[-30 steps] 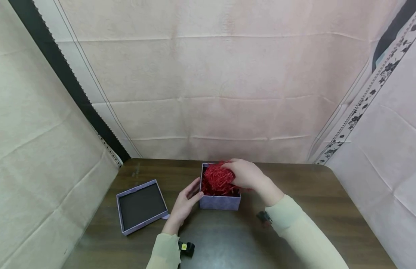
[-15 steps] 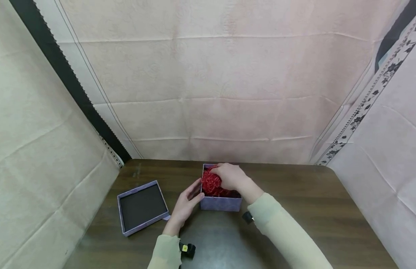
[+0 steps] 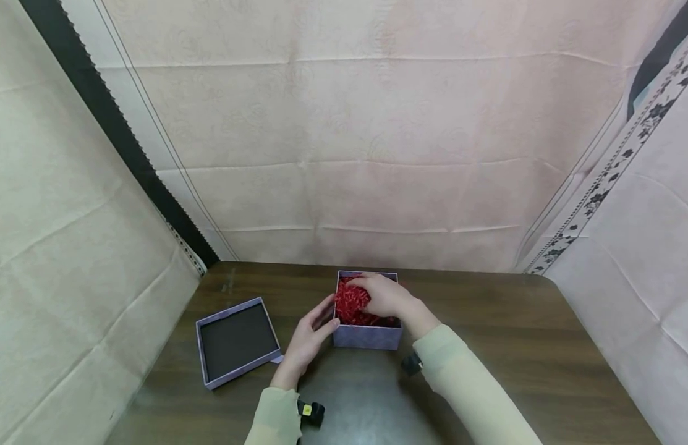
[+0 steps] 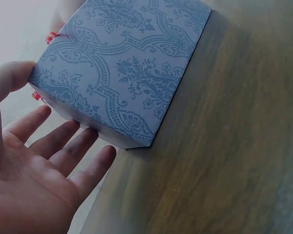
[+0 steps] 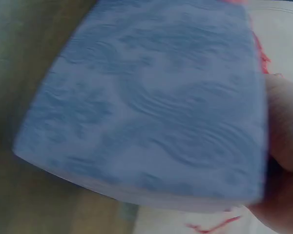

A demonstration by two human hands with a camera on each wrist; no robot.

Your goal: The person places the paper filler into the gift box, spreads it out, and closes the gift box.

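A lavender-blue patterned gift box (image 3: 368,337) stands on the table without its lid, with red shredded paper (image 3: 352,304) inside. My right hand (image 3: 384,298) reaches in over the right side; its thumb and fingers are spread round a clump of the shreds at the left of the box, fingertips partly hidden. In the right wrist view the box front (image 5: 146,107) covers most of that hand. My left hand (image 3: 306,339) is at the box's left side. In the left wrist view its thumb (image 4: 14,77) touches the upper corner and the extended fingers (image 4: 78,146) lie along the side.
The box lid (image 3: 238,343) lies on the table to the left, dark inside up, with a small lavender tab near its right corner. The brown wooden table (image 3: 488,321) ends at hanging pale cloth (image 3: 366,154) behind.
My right hand has moved left and lower into the box with the clump of red shredded paper, which sat higher before. My left hand has stayed at the box's left side.
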